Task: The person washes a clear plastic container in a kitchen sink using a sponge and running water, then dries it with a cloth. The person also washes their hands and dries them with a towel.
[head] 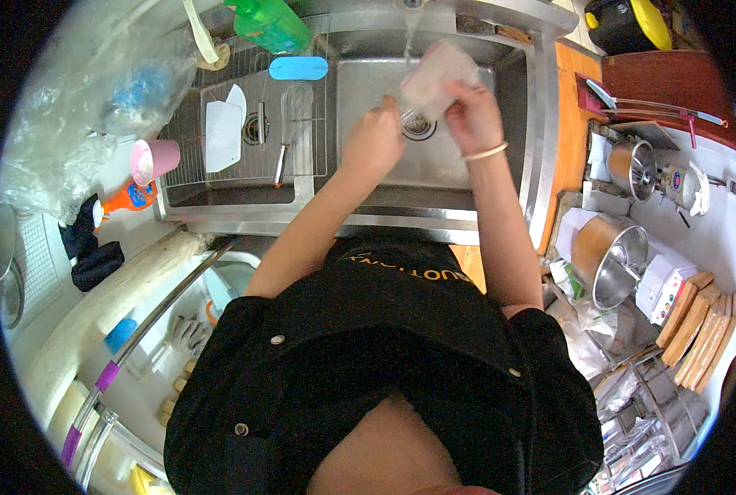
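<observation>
Over the right basin of a steel sink [368, 167], my left hand [374, 139] is closed on a clear, blurred item, perhaps a plastic cup or bag; its kind cannot be told. My right hand [474, 114] holds a whitish, translucent cloth or bag [439, 77] with a pinkish edge, its fingers against the lower right side. A stream of water [408, 43] falls from the faucet just beyond the hands. Below them is the round drain [420, 127]. A balloon whisk [281, 162] lies on the wire rack over the left basin.
White scrapers [223, 136] and a light-blue oval item [298, 68] are on the rack. A green bottle [269, 25] stands behind it. Left of the sink are a pink cup [155, 161] and an orange spray bottle [134, 195]. At right sits a steel mixing bowl [615, 266].
</observation>
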Demonstrator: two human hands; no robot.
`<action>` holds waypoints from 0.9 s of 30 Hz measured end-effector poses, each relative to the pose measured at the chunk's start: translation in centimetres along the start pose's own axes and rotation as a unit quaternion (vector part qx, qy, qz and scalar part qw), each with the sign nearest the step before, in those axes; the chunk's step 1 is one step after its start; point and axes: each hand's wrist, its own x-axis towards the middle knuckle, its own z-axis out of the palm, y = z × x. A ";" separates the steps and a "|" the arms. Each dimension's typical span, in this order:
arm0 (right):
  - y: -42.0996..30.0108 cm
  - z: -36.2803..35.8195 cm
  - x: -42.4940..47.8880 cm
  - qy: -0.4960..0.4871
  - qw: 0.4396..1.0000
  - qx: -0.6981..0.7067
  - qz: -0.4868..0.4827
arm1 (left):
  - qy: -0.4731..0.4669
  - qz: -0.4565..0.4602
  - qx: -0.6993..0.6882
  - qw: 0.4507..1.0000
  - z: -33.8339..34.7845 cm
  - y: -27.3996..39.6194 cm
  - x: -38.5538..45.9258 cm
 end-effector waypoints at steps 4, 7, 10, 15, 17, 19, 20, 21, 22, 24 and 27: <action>0.3 0.5 -0.6 0.016 1.000 0.014 -0.014 | 0.046 0.010 -0.018 0.999 0.9 -0.9 -0.5; 2.7 0.9 -1.8 0.022 0.999 -0.027 -0.014 | 0.064 0.072 -0.017 0.995 1.6 -1.9 -0.1; 3.3 -0.2 -1.9 0.006 0.999 -0.037 -0.005 | 0.022 0.047 0.015 0.999 1.2 -1.5 -0.4; -2.0 -1.4 -0.5 -0.036 0.999 0.004 -0.002 | -0.004 0.031 0.021 0.999 0.1 0.1 -0.8; -1.8 -1.9 -0.4 -0.042 0.999 0.018 -0.013 | -0.007 0.036 0.023 0.999 0.0 0.3 -0.8; -1.7 -2.9 -0.2 -0.051 0.992 0.110 -0.028 | -0.004 0.032 0.020 0.999 -0.8 0.7 -0.8; -2.0 -4.0 -0.3 -0.065 0.985 0.157 -0.040 | 0.001 0.032 0.009 0.999 -1.0 0.8 -0.9; -2.2 -4.8 -0.3 -0.080 0.974 0.205 -0.053 | 0.006 0.032 -0.001 0.999 -1.3 1.0 -0.9; -2.2 -5.4 -0.1 -0.196 0.945 0.254 -0.063 | 0.012 0.033 -0.011 0.999 -1.6 1.1 -0.9; -2.6 -5.8 -0.3 -0.218 0.943 0.251 -0.031 | 0.016 0.034 -0.024 0.999 -2.1 1.4 -1.0; -3.0 -4.1 -1.8 -0.141 0.960 0.242 0.014 | 0.021 0.036 -0.037 0.998 -2.2 1.6 -1.2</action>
